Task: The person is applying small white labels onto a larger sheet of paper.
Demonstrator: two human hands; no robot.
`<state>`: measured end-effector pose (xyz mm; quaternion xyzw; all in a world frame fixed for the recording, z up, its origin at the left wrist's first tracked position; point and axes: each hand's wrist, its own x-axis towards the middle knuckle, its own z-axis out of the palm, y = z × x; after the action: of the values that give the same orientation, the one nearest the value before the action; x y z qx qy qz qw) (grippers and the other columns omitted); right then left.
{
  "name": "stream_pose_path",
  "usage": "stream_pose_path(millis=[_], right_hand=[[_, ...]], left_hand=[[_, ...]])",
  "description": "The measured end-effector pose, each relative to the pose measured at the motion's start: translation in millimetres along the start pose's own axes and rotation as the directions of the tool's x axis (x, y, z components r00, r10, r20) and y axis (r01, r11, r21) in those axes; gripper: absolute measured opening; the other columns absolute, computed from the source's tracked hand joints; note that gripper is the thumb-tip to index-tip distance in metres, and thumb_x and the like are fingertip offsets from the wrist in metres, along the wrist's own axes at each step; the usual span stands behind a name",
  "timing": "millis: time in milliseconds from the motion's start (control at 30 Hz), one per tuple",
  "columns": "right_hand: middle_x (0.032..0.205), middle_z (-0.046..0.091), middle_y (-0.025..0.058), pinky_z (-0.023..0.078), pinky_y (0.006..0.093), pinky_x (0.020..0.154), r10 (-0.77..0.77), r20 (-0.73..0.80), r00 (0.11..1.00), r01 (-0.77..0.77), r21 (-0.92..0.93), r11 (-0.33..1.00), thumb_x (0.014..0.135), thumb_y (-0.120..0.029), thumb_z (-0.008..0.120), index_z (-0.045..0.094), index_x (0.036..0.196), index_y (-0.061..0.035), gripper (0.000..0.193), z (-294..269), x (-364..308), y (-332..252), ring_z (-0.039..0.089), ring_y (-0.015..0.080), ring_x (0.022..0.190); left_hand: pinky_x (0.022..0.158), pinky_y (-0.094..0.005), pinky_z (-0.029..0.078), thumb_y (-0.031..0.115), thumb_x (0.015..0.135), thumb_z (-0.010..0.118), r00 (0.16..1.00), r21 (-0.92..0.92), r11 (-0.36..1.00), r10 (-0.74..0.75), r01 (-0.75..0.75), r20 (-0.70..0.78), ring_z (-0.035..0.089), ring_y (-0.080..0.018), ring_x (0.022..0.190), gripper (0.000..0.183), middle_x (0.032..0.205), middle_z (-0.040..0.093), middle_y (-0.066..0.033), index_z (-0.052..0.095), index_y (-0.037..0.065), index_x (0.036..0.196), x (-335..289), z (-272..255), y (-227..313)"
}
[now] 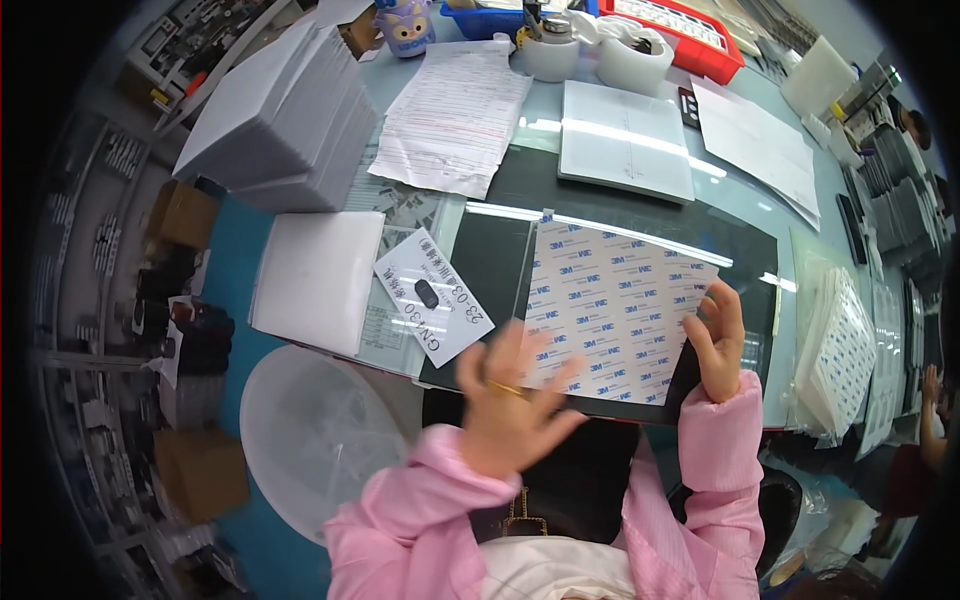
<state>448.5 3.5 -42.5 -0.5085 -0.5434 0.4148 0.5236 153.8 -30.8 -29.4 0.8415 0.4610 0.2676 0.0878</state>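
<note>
A white sheet of backing paper (610, 310) with a repeated blue print lies on a dark board (490, 250) at the table's front edge. Over its lower left corner is my left hand (515, 405), smeared by motion, its fingers spread and a ring on one. Nothing shows in its grasp. My right hand (720, 340) is at the sheet's right edge with loosely curled fingers, thumb and forefinger apart. Its fingertips overlap that edge; whether they press on it is unclear. A white card (435, 297) with handwriting and a small dark oval piece (427, 293) on it lies left of the sheet.
Tall white stacks (280, 120) and a white pad (318, 275) stand at the left. A printed form (455, 115), a pale stack of sheets (625, 140) and a red tray (690, 35) are farther back. Bagged printed sheets (838, 350) lie right; a translucent bin (315, 435) is below left.
</note>
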Motion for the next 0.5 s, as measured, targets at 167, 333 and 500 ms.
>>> stream_pose_path(millis=[167,333,500], right_hand=[[0.130,0.056,0.0135,0.055,0.0316,0.087,-0.025,0.001,1.000,0.025,-0.034,0.999,0.089,0.005,0.054,0.046,0.135,-0.0042,0.048,4,4,-7,0.058,0.0223,0.118],[0.133,0.054,0.0114,0.059,0.0291,0.080,-0.054,0.005,0.999,0.054,-0.083,0.995,0.088,0.006,0.056,0.051,0.130,-0.0028,0.044,1,8,-2,0.058,0.0207,0.114],[0.124,0.059,0.0105,0.059,0.0283,0.081,-0.046,-0.006,0.999,0.045,-0.107,0.993,0.090,0.004,0.057,0.051,0.130,-0.0033,0.041,3,7,-4,0.058,0.0189,0.113]], left_hand=[[0.113,-0.0673,0.007,0.065,0.070,0.074,0.947,0.246,0.955,-0.224,0.165,0.232,0.019,-0.0370,0.149,0.096,0.158,0.031,-0.0116,0.044,0.015,0.146,-12,-53,-92],[0.112,-0.0684,0.014,0.039,0.078,0.074,0.972,0.198,0.980,-0.028,-0.019,0.234,0.039,-0.0301,0.139,0.062,0.145,0.050,-0.0040,0.057,0.018,0.134,-56,-54,-90],[0.108,-0.0580,0.037,0.016,0.078,0.074,0.984,0.232,0.957,0.179,-0.173,-0.002,0.061,-0.0182,0.112,0.032,0.118,0.066,0.0047,0.072,0.021,0.109,-73,-55,-81]])
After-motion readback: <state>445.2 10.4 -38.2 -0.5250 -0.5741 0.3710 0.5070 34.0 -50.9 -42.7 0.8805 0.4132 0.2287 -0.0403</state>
